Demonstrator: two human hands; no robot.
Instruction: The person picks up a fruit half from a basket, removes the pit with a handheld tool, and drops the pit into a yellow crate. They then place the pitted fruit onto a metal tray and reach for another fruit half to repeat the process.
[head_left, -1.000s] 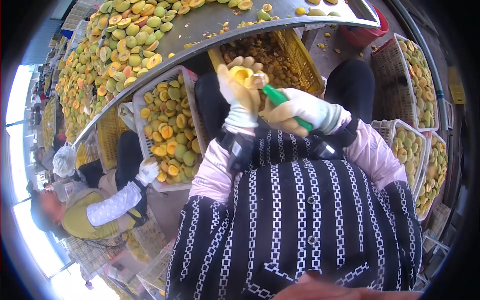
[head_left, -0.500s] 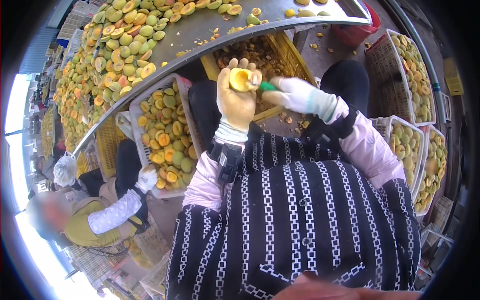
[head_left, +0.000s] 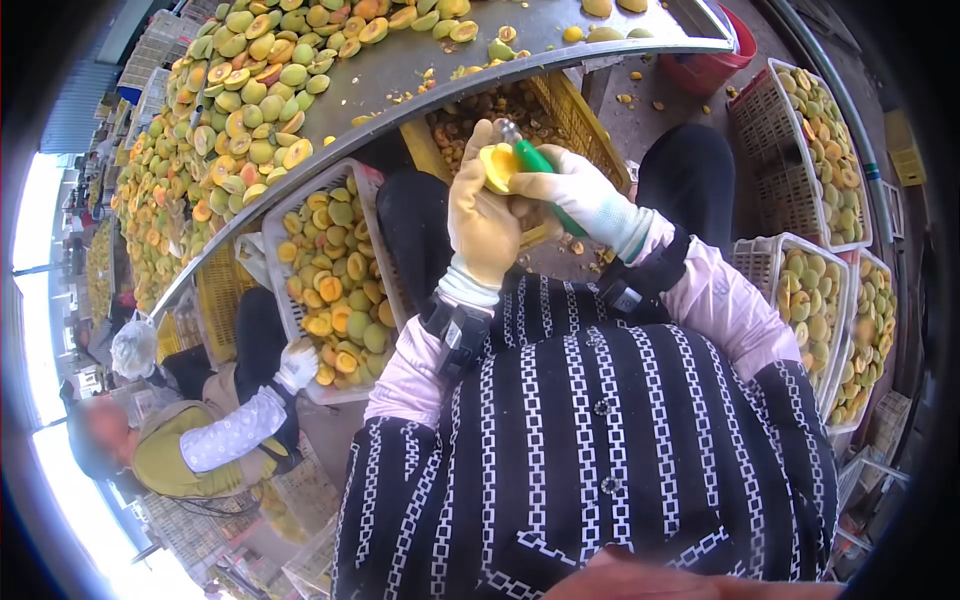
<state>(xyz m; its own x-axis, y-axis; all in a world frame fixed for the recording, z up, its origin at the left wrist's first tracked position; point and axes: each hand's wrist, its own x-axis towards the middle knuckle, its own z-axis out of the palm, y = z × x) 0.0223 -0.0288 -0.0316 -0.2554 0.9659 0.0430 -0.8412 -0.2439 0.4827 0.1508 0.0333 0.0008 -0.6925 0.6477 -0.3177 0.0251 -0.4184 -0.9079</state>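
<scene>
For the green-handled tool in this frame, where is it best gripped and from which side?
Grip the tool by its green handle, probably from the person's right, as the right hand does. The small metal tip points up beside the fruit half held in the left hand, so the handle's lower length is the free, thicker part to wrap.

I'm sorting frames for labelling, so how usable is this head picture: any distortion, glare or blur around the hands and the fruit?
Head view: strong fisheye bends the steel table edge into an arc, with dark vignette corners; the lower left is blown out by daylight; the left hand, the fruit half it holds and the right hand with the green-handled tool are sharp and evenly lit; a person's face at the left is blurred.
</scene>
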